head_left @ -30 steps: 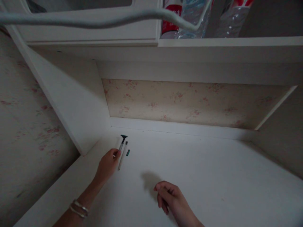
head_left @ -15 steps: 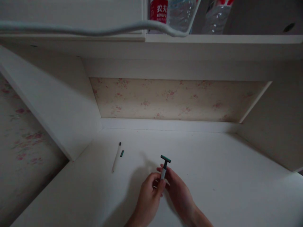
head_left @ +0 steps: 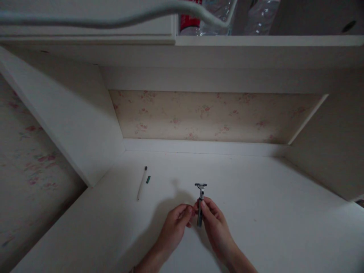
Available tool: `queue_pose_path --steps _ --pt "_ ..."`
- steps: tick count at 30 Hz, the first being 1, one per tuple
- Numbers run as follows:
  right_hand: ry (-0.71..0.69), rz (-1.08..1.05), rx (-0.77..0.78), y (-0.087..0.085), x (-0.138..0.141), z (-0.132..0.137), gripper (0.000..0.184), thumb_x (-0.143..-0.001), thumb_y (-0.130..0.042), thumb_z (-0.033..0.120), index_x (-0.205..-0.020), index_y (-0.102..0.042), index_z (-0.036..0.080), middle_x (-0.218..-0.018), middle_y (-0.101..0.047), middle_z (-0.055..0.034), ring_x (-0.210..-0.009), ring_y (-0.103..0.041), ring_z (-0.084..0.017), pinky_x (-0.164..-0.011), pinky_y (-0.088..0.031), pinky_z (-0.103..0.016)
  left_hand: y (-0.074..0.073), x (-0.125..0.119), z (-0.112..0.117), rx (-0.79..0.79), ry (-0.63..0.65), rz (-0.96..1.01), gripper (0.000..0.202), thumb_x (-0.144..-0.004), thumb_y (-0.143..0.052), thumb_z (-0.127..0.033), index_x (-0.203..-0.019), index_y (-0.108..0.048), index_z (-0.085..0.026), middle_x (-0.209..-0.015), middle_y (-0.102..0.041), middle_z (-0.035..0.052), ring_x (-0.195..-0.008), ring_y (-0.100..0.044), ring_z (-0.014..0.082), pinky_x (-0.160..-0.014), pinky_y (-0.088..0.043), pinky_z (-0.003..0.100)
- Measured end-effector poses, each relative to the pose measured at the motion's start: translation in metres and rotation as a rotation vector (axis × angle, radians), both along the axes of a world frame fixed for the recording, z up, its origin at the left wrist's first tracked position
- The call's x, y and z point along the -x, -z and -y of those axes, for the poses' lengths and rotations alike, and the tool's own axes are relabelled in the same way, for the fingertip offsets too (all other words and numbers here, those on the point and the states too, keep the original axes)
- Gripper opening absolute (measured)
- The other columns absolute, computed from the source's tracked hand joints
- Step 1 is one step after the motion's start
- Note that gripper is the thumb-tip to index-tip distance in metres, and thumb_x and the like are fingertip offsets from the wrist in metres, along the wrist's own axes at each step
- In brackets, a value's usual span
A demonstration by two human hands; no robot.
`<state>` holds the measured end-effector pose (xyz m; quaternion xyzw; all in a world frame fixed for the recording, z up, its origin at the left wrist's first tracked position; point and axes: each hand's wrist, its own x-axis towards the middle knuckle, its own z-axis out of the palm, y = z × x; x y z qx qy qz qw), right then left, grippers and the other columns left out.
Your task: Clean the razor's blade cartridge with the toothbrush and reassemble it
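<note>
Dim white desk, lower centre: razor pinched by right hand, left hand fingertips closed alongside; could slip, nicking skin.

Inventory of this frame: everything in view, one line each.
razor: 1, metal with dark head, upright above the desk, between both hands
pen-like stick: 1, white with dark tip, lying on desk at left
small piece: 1, green, on desk just right of the stick's tip
desk: 1, white
back panel: 1, floral cream, behind desk
shelf: 1, white, overhead
bottles: several, clear, one red-labelled, on shelf, cut off by frame
cable: 1, grey, across top
left hand: fingertips by razor handle, contact unclear
right hand: grips razor handle
</note>
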<state>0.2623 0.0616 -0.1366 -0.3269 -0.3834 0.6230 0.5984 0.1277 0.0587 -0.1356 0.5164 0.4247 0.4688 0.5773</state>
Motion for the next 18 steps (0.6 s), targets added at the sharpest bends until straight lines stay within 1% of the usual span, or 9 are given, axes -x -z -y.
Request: queue_pose_path --steps 2,4,6,8,12,16,18 --pt "0.015 0.004 0.014 -0.002 -0.001 0.003 0.03 -0.082 -0.073 0.046 -0.088 -0.067 0.016 -0.074 -0.06 -0.0028 -0.072 -0.052 -0.016 -0.067 -0.042 -0.025 -0.001 0.005 -0.002 0.041 -0.041 0.075 0.037 -0.086 -0.057 -0.048 -0.087 -0.065 -0.012 -0.081 -0.06 0.0068 -0.075 -0.053 0.0179 -0.064 -0.043 0.027" --pt "-0.02 -0.046 0.066 -0.005 0.0 0.006 0.032 -0.081 -0.074 0.044 -0.096 -0.067 0.016 -0.07 -0.058 -0.001 -0.066 -0.051 -0.014 -0.063 -0.041 -0.023 -0.002 0.009 -0.003 0.093 -0.059 0.201 0.034 -0.085 -0.06 -0.046 -0.089 -0.066 -0.013 -0.084 -0.06 0.0074 -0.077 -0.053 0.0183 -0.066 -0.043 0.028" --pt "-0.079 -0.128 0.126 -0.006 0.004 0.009 0.036 -0.08 -0.076 0.042 -0.103 -0.066 0.016 -0.069 -0.056 0.0003 -0.059 -0.05 -0.012 -0.056 -0.04 -0.021 -0.001 0.012 -0.004 0.129 -0.044 0.33 0.035 -0.085 -0.06 -0.045 -0.096 -0.067 -0.013 -0.091 -0.061 0.0098 -0.081 -0.054 0.0195 -0.067 -0.043 0.029" --pt "-0.135 -0.199 0.157 -0.007 0.008 0.012 0.035 -0.079 -0.077 0.041 -0.102 -0.065 0.016 -0.07 -0.055 0.0012 -0.051 -0.048 -0.009 -0.049 -0.038 -0.02 -0.002 0.012 -0.004 0.139 0.001 0.414 0.037 -0.086 -0.059 -0.044 -0.102 -0.067 -0.012 -0.099 -0.061 0.0127 -0.085 -0.054 0.0211 -0.069 -0.043 0.03" --pt "-0.255 -0.276 0.172 -0.008 0.015 0.015 0.026 -0.082 -0.073 0.04 -0.092 -0.063 0.017 -0.072 -0.056 0.0015 -0.039 -0.042 -0.005 -0.038 -0.028 -0.018 -0.003 0.01 -0.003 0.132 0.103 0.474 0.04 -0.09 -0.053 -0.045 -0.108 -0.067 -0.013 -0.103 -0.061 0.0134 -0.091 -0.053 0.0223 -0.076 -0.042 0.032" --pt "-0.325 -0.326 0.209 -0.008 0.016 0.019 0.025 -0.087 -0.068 0.039 -0.095 -0.06 0.017 -0.061 -0.051 0.005 -0.036 -0.029 -0.003 -0.036 -0.021 -0.016 -0.006 0.008 -0.003 0.182 0.131 0.524 0.04 -0.092 -0.049 -0.047 -0.102 -0.068 -0.013 -0.103 -0.06 0.0118 -0.098 -0.051 0.023 -0.081 -0.041 0.032" --pt "-0.351 -0.331 0.248 -0.008 0.016 0.021 0.028 -0.088 -0.066 0.043 -0.092 -0.059 0.017 -0.057 -0.047 0.0067 -0.035 -0.024 -0.003 -0.035 -0.018 -0.015 -0.007 0.008 -0.004 0.226 0.135 0.559 0.04 -0.09 -0.051 -0.049 -0.097 -0.069 -0.014 -0.097 -0.06 0.0099 -0.097 -0.051 0.0222 -0.082 -0.04 0.031"
